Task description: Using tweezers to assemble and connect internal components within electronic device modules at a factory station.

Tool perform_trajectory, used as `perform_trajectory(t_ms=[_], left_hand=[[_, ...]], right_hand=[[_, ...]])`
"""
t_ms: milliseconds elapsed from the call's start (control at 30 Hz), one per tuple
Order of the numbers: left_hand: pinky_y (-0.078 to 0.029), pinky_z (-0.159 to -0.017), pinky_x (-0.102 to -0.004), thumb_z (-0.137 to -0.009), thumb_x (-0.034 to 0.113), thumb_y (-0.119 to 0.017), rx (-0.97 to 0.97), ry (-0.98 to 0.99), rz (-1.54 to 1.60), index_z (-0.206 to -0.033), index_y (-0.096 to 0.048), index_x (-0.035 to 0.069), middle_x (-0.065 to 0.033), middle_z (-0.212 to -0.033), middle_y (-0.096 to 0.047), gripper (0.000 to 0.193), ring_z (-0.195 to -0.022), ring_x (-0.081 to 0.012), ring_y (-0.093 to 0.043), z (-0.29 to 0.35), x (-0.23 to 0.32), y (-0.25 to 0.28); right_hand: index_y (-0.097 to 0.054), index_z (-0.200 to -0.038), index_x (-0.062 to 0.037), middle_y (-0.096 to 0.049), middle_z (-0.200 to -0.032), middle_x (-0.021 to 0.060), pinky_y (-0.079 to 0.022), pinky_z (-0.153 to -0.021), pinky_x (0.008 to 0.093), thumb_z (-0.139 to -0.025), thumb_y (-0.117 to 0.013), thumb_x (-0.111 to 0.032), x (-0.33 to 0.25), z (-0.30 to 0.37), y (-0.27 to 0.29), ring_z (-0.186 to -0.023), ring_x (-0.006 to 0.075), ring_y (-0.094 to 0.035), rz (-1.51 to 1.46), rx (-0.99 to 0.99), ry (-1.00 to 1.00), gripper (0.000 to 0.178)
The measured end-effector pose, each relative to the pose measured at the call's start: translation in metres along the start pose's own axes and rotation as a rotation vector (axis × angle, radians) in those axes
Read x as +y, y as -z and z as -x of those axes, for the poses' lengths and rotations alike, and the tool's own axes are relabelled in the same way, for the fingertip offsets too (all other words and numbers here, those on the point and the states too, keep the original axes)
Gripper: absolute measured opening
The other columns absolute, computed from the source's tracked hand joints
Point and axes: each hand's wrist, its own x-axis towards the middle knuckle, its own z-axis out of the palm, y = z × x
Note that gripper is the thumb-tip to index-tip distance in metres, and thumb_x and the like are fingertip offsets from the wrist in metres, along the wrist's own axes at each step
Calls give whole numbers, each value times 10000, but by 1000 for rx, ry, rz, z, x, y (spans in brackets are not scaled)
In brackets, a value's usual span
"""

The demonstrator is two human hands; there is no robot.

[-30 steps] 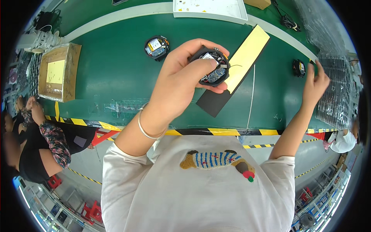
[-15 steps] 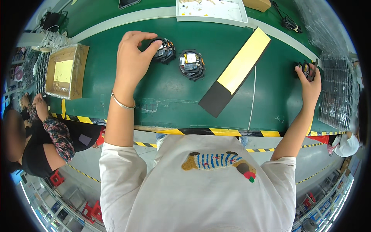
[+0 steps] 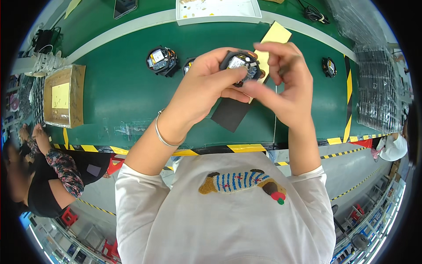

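Above green bench, both hands: left [image 3: 206, 83], right [image 3: 285, 83], closed around round black device [image 3: 239, 64].

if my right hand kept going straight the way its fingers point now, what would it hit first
Most likely the round black device held up by the left hand. The right hand reaches leftward with its fingertips already at the device's edge, though exact contact is hard to judge.

Round device [image 3: 239, 66] held between left hand [image 3: 206, 86] and right hand [image 3: 285, 88], above belt [image 3: 123, 97]. Second device [image 3: 161, 60] on belt left. Cardboard box [image 3: 63, 95] far left. Third device [image 3: 329, 67] right. Tray [image 3: 217, 9] behind.
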Motion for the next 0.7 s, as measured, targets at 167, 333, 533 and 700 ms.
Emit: perform_trajectory(t_ms=[167,333,533,700], left_hand=[[-586,-640,-296,-887,67,-501,67,-44,92,-1192,-502,-24,-100,-952,-637,319,-798,-184,-664,5,-2,-4],[-588,-639,-282,-886,84,-550,112,-99,-116,-1143,-539,-18,-86,-930,-636,277,-804,-160,-652,7,-2,-6],[-570,-639,-239,-904,92,-570,105,-151,-57,-1048,-563,-45,-61,-881,-618,199,-795,-101,-619,7,-8,-7],[-565,-641,-229,-905,97,-570,90,-139,-62,-1052,-578,-42,-55,-882,-628,202,-765,-91,-615,10,-6,-10]], right_hand=[[-665,-887,-68,-546,-832,22,-341,-449,189,-673,-684,2,14,11,-16,-625,69,-514,-58,131,18,226],[-667,-829,-51,-552,-791,32,-377,-426,178,-661,-677,45,17,9,-17,-571,62,-506,-15,171,122,194],[-659,-798,-44,-565,-781,43,-352,-398,174,-641,-669,79,14,8,-16,-530,60,-487,-38,181,151,200],[-651,-791,-32,-565,-775,49,-345,-398,181,-641,-661,74,13,9,-14,-531,63,-477,-45,167,169,184]])
